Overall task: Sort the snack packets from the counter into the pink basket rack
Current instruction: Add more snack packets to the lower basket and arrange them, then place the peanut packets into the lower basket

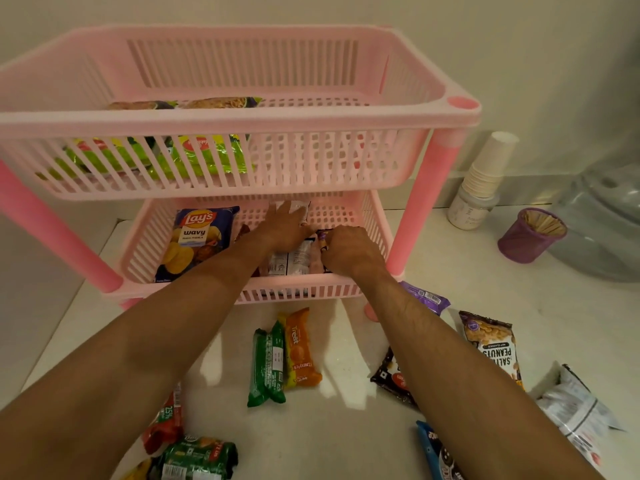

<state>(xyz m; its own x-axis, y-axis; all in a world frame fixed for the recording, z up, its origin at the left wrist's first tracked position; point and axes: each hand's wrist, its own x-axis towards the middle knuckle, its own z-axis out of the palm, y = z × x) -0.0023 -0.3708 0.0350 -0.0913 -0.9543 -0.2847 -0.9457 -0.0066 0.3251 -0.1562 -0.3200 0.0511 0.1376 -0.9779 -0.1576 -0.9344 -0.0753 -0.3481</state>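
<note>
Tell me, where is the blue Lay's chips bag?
The Lay's bag lies in the rack's bottom basket, at its left end, just left of the left hand.

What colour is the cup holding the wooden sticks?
Purple mesh cup, seen in the head view.

Both hands reach into the lower basket (375, 220) of the pink rack (221, 116). Left hand (284, 225) lies flat, fingers extended, on white packets (294, 259). Right hand (346, 249) curled, pinching a small purple packet (323, 236). Lay's bag (195, 242) lies at the basket's left side. Green packets (180, 155) in the upper basket. On the table (346, 427): green roll (266, 367) touching orange Treat roll (300, 348), salted peanuts bag (491, 344), paper cup stack (485, 168).
</note>
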